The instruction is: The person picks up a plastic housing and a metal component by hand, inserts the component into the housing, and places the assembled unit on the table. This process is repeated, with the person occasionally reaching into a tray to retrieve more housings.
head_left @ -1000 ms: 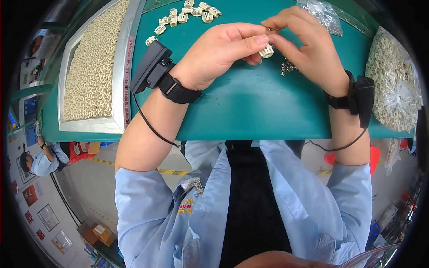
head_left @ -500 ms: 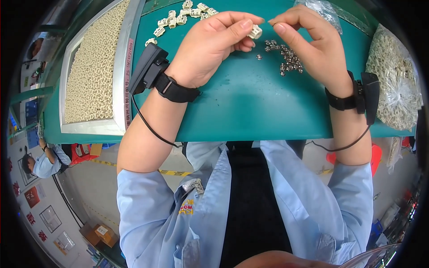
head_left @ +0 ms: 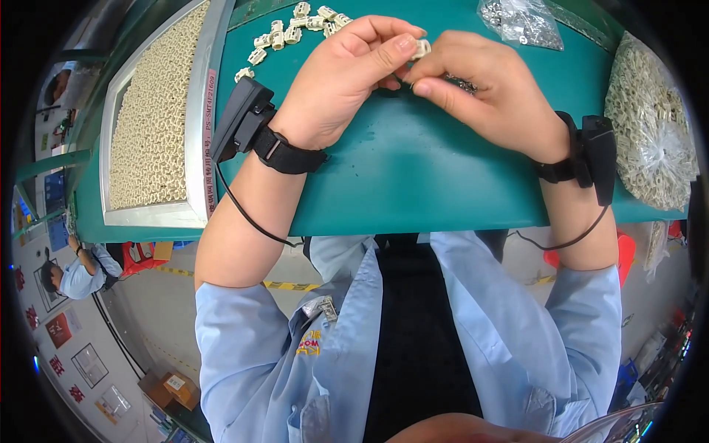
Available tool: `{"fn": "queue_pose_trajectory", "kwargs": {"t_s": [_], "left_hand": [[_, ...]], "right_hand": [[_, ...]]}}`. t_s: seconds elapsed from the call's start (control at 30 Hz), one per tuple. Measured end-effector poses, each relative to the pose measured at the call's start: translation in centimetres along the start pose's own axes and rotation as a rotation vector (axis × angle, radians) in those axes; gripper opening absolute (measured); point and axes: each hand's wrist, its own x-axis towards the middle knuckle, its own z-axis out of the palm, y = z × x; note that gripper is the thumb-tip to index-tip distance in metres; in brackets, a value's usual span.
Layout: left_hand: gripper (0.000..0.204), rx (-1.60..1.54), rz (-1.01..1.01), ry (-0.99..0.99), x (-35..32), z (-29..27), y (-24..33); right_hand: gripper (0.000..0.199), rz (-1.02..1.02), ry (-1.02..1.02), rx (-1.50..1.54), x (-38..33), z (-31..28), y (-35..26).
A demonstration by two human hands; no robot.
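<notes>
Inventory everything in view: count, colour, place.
Held part: one, cream, upper centre
Loose parts: about twelve, cream, upper left
Tray: one, silver, left
Tray parts: many, cream, inside
Metal pieces: several, silver, partly hidden, upper centre
Far bag: one, clear, upper right
Right bag: one, clear, right
Table: one, green, centre
Person: at least one, blue, far left
Cartons: two, brown, lower left
Wrist devices: two, black, one per wrist
Shirt: one, blue, lower centre
Left grip: one, bare, pinching held part
Right grip: one, bare, beside it

From here I see the right hand (head_left: 498, 100) has swung nearer me, toward the left hand (head_left: 346, 83), covering most metal parts (head_left: 461, 83).
</notes>
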Motion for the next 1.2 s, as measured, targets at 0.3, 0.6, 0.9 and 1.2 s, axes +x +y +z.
{"fn": "queue_pose_trajectory", "kwargs": {"t_s": [0.3, 0.6, 0.9, 1.2], "left_hand": [[0.025, 0.064, 0.05, -0.066, -0.7, 0.7, 0.4], [0.019, 0.177, 0.453, -0.379, 1.3, -1.7, -0.8], [0.02, -0.068, 0.119, -0.062, -0.7, 1.1, 0.7], [0.018, 0.094, 0.699, -0.536, 2.3, -2.1, -1.0]], "right_hand": [[0.008, 0.072, 0.099, 0.023, 0.5, 0.1, 0.9], [0.007, -0.449, 0.321, 0.217, 1.1, 0.8, 2.2], [0.007, 0.009, 0.027, -0.003, 0.2, 0.0, -0.7], [0.01, 0.06, 0.097, -0.03, 0.3, -0.5, -0.8]]}}
